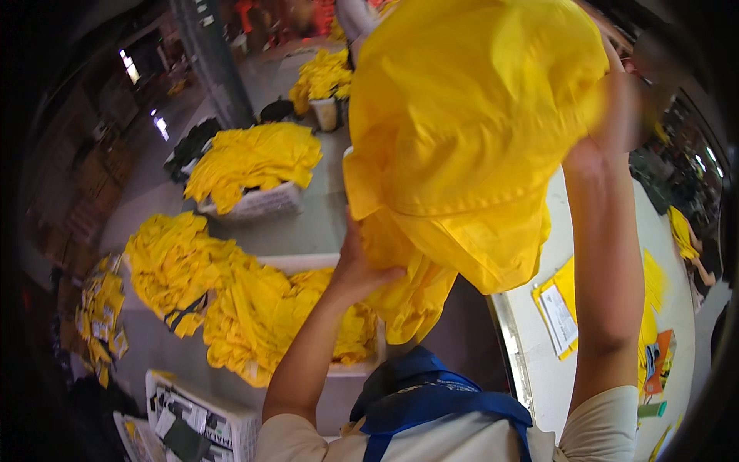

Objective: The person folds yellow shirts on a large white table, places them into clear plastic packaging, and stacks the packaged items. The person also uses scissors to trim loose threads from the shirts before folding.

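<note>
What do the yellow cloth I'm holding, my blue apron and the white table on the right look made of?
Yellow cloth: probably thin synthetic fabric with a slight sheen, going by its crisp creases and soft highlights.
Blue apron: matte fabric, judging by its soft folds; cotton or a blend, can't tell.
White table: smooth, perhaps laminate; its even surface shows no grain, but painted board is possible.

the garment [469,115] is between the person's left hand [358,266] and right hand [612,127]. to its left, cloth [350,331] lies in a bin [308,262]; beyond stands a crate [265,202], a pillar [212,65] behind it. a table [668,231] is at right.
</note>
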`<state>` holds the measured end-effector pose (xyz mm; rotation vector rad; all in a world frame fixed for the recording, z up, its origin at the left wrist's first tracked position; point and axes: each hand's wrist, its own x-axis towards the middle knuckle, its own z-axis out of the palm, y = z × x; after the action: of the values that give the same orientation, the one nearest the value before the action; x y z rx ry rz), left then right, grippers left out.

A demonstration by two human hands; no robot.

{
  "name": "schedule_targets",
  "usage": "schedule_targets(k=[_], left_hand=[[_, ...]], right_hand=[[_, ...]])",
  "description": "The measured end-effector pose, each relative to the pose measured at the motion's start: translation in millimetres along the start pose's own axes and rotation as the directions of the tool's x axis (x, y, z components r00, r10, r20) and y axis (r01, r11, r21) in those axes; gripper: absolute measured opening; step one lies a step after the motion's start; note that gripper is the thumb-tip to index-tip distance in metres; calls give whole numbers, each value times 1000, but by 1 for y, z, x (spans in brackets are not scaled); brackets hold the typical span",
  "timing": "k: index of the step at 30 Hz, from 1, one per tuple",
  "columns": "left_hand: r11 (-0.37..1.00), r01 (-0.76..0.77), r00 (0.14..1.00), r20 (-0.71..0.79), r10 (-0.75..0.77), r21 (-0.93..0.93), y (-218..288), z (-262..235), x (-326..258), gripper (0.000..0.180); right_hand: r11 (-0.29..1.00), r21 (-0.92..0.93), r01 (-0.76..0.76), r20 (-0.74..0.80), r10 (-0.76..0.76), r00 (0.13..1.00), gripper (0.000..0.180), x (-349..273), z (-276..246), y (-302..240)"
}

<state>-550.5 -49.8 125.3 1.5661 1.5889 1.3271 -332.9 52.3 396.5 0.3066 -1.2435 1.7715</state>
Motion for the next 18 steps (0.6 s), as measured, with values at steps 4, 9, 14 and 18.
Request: schedule_targets(k=[4, 9, 14, 18], left_hand=[[985, -122, 984, 115, 136, -123, -31, 22, 88, 68], [859, -204, 966, 48, 256, -469, 17, -4, 242, 26], [887, -273, 962, -107, 251, -372, 105, -27, 354, 17], [619, -233, 966, -102, 239, -750, 196, 23, 370, 14]], right_hand=[[759, -618, 207, -173, -388, 905, 34, 16, 20, -61], [-42, -999, 7, 31, -601, 799, 32, -41, -30, -226], [144, -989, -36, -144, -871, 469, 36, -109, -65, -300], [145, -983, -108, -179, -877, 445, 30, -169, -86, -337]])
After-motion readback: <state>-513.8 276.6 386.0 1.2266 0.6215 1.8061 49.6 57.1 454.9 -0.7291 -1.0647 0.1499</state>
